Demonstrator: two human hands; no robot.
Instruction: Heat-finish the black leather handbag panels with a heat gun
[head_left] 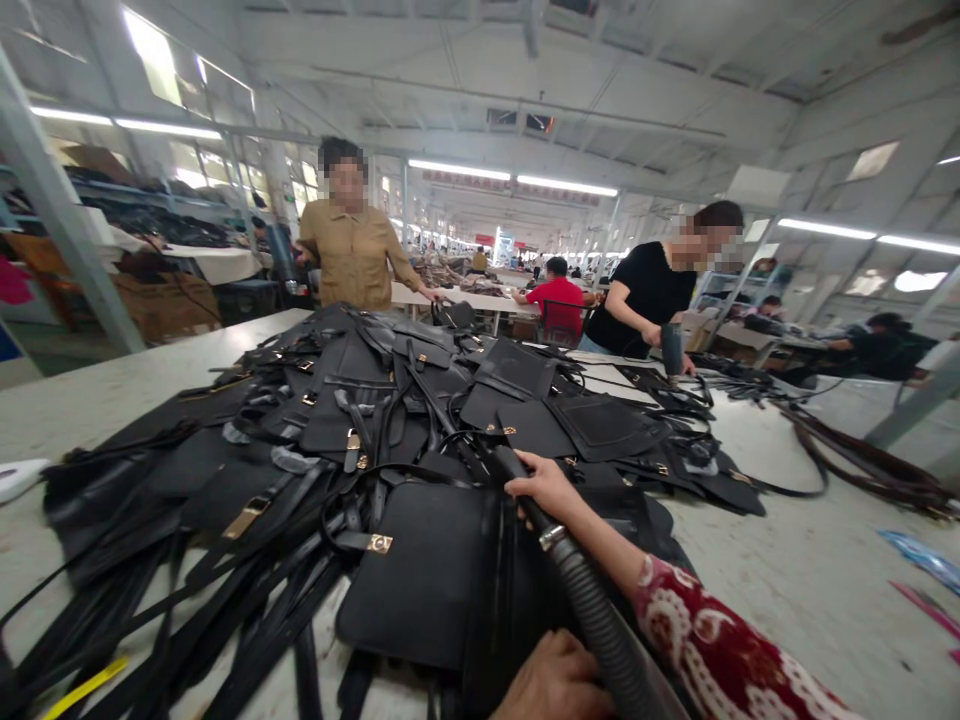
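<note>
My right hand (546, 490), at the end of a red patterned sleeve, is closed round the black nozzle of a ribbed hose (589, 590). A metal clamp joins nozzle and hose just below my fingers. The nozzle points away over a pile of black bags (352, 375). At the bottom edge, my left hand (555, 680) is curled against the nearest black bag (420, 580); its fingertips are hidden. This bag lies flap up, with a gold-coloured clasp on a strap at its left.
Loose straps (247, 620) spread across the pale table (810, 580) at front left. A person in a tan jacket (349, 255) stands across the table. At right, a person in black (637, 300) holds a grey tool (672, 350). Brown straps (862, 465) lie farther right.
</note>
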